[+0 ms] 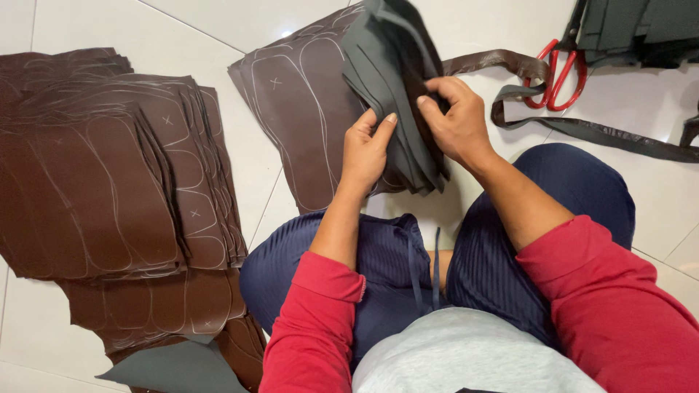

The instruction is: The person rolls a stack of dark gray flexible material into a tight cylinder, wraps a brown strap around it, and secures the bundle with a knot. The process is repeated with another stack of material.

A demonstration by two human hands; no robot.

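A thick bundle of dark brown leather sheets [306,109], grey on the underside and marked with white outlines, is folded up in front of me. My left hand [366,149] grips the grey folded edges [393,65] from the left. On the right side of the same bundle, my right hand [455,120] pinches a layer with thumb and fingers. I sit on the floor in blue trousers and red sleeves.
A large stack of brown marked leather sheets [109,182] lies on the white tiled floor [240,22] to my left. Red-handled scissors [557,73] lie at the upper right beside long leather strips [604,131] and dark scraps [641,29].
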